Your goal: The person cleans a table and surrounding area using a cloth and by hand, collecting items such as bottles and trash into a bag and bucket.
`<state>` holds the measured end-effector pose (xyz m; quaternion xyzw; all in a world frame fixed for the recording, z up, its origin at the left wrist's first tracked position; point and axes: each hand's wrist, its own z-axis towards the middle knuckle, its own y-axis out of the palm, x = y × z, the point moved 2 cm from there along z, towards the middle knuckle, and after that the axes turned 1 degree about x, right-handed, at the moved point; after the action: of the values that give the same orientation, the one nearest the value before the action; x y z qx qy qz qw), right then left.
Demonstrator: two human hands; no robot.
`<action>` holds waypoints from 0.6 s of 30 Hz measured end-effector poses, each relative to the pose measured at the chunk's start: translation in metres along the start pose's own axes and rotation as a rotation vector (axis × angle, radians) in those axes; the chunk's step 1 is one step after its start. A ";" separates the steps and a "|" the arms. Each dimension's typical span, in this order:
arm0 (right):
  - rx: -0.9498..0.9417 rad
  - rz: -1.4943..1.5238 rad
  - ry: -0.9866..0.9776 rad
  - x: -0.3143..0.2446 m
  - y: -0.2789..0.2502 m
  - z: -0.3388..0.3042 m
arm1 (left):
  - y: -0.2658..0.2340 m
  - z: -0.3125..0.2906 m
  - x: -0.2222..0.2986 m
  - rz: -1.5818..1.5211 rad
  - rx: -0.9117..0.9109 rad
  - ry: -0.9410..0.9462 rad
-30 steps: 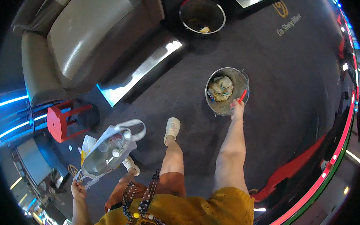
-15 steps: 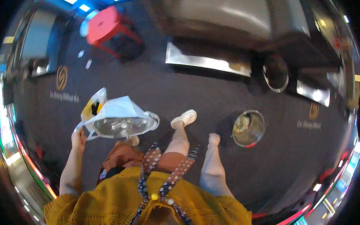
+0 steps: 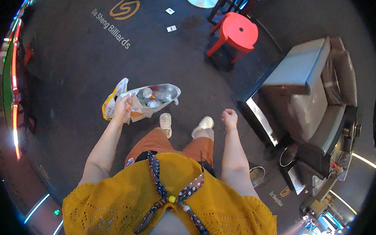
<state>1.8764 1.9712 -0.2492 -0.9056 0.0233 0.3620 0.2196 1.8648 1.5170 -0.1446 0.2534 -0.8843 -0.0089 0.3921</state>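
the left hand [image 3: 123,107] is gripping the left end of a pale bag [image 3: 148,112] of clear bottles [image 3: 152,103], its long axis running rightward and slightly far; the right hand [image 3: 229,119], loosely fisted, is hanging well apart, rightward

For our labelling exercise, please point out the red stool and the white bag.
Red stool [image 3: 237,35]: head view, on its seat.
White bag [image 3: 144,112]: head view, on its near wall.
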 end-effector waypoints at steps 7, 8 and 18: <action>-0.043 -0.465 -0.440 -0.143 0.113 0.045 | -0.064 0.046 0.088 -0.095 0.316 0.284; -0.029 -0.460 -0.476 -0.155 0.127 0.063 | -0.078 0.059 0.099 -0.093 0.266 0.293; -0.211 -0.828 -0.562 -0.273 0.314 0.248 | -0.082 0.180 0.190 -0.170 0.603 0.155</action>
<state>1.4521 1.7589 -0.3464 -0.7238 -0.4340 0.4747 0.2499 1.6681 1.3262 -0.1555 0.4310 -0.7901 0.2402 0.3636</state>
